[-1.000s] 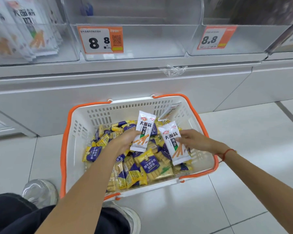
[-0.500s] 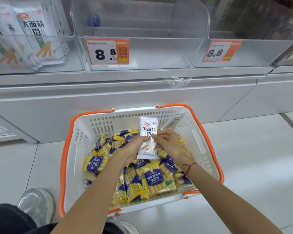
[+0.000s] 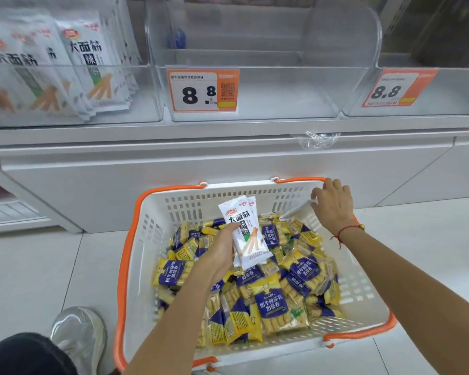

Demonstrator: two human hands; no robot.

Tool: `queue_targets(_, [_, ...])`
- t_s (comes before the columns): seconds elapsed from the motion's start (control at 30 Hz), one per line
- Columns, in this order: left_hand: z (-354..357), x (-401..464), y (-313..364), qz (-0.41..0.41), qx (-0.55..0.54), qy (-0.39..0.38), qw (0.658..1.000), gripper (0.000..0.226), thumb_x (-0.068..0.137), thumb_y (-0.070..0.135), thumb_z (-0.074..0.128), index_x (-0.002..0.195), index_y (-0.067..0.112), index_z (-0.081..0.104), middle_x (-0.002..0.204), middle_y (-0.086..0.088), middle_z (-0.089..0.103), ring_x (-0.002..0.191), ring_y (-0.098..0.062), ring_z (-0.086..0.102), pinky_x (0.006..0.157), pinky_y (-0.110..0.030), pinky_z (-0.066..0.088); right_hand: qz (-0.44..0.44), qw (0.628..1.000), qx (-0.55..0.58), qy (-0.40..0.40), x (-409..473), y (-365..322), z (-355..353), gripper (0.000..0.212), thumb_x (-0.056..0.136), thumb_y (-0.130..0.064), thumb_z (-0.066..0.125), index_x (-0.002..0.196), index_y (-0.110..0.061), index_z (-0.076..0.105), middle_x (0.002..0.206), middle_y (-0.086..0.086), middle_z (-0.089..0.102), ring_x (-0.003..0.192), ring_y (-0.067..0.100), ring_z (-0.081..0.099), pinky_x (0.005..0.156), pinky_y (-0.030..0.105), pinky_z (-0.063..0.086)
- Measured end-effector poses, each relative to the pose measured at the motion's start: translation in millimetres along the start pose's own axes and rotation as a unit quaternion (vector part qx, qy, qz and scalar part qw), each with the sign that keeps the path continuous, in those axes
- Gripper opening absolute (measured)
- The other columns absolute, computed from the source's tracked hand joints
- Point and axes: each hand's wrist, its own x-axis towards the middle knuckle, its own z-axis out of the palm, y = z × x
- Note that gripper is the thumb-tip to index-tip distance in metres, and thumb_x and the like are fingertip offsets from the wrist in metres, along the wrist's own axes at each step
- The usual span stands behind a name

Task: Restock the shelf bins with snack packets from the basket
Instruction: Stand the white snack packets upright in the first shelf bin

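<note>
Snack packets (image 3: 271,307) in yellow and blue filled the white basket (image 3: 363,288) on the floor below the shelf, and on my feed the left hand (image 3: 222,250) held two white packets (image 3: 248,234) stacked together above that heap, thumb across the front face and fingers curled behind. The right hand (image 3: 333,204) was at the basket's far right corner, fingers loosely bent, its tips on another white packet (image 3: 295,211) leaning against the wall. I could not tell whether that hand had pinched it or only touched it.

Above, the left bin (image 3: 146,109) already held matching white bags standing in a row; the middle bin (image 3: 282,104), behind its 8.8 price tag (image 3: 203,90), looked bare, as did the right bin (image 3: 444,104).

My worries from here were these. The third packet lay flat against the perforated wall, so fingertips might slide off the slick film and drop it among the yellow ones. The pair in the left hand was held by one edge-on clasp; glossy wrappers could slip past each other and one could fall as the arm rose. I also judged a mix-up possible: the white packets matched the left bin, and the bare middle bin was the nearer reach.
</note>
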Motion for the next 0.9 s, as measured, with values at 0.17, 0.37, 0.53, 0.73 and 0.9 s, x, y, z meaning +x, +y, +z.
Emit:
queue_targets(0.17, [-6.7,-8.7,9.0,0.045,0.069,0.013,0.996,0.03,0.1,0.036,0.042,0.117,0.015,0.057,0.112,-0.007,0.066,0.099,-0.027,0.063,0.103,-0.047,0.042,-0.149,0.95,0.26,-0.086,-4.2,-9.2,-17.9,0.016,0.097,-0.03,0.051,0.1,-0.015,0.058,0.114,0.007,0.063,0.098,0.026,0.059,0.083,0.037,0.048])
queue_targets(0.37, [-15.1,-18.9,19.8,0.092,0.179,0.066,0.977,0.052,0.099,0.039,0.041,0.144,0.015,0.032,0.148,-0.008,0.039,0.132,-0.03,0.04,0.11,-0.046,0.031,-0.254,0.875,0.391,-0.129,-23.1,-30.4,-75.7,0.01,0.097,-0.027,0.05,0.102,-0.021,0.057,0.102,-0.003,0.064,0.09,0.019,0.061,0.073,0.039,0.052])
queue_targets(0.53, [-9.8,-31.8,20.2,0.059,0.162,0.045,0.984,0.049,0.098,0.036,0.039,0.14,0.011,0.042,0.146,-0.011,0.042,0.131,-0.028,0.04,0.108,-0.042,0.029,-0.225,0.83,0.485,-0.157,-31.0,-69.7,-101.9,0.005,0.093,-0.023,0.059,0.097,-0.021,0.061,0.101,-0.003,0.064,0.095,0.014,0.06,0.077,0.02,0.043])
queue_targets(0.73, [-9.6,-62.2,49.8,0.09,0.057,-0.004,0.994,0.045,0.101,0.03,0.027,0.092,0.009,0.066,0.082,-0.012,0.069,0.071,-0.025,0.063,0.072,-0.032,0.05,-0.113,0.859,0.499,0.011,-35.6,-113.6,-123.0,0.02,0.086,-0.025,0.068,0.103,-0.014,0.072,0.103,0.004,0.068,0.097,0.018,0.06,0.08,0.027,0.043])
queue_targets(0.9, [-23.6,-99.2,86.3,0.124,0.028,-0.033,0.991,0.034,0.098,0.023,0.035,0.101,0.001,0.061,0.087,-0.018,0.066,0.073,-0.03,0.06,0.075,-0.037,0.05,-0.087,0.848,0.512,0.104,-39.0,-139.5,-175.3,0.018,0.084,-0.03,0.069,0.101,-0.025,0.072,0.105,-0.006,0.07,0.089,0.01,0.06,0.072,0.024,0.043])
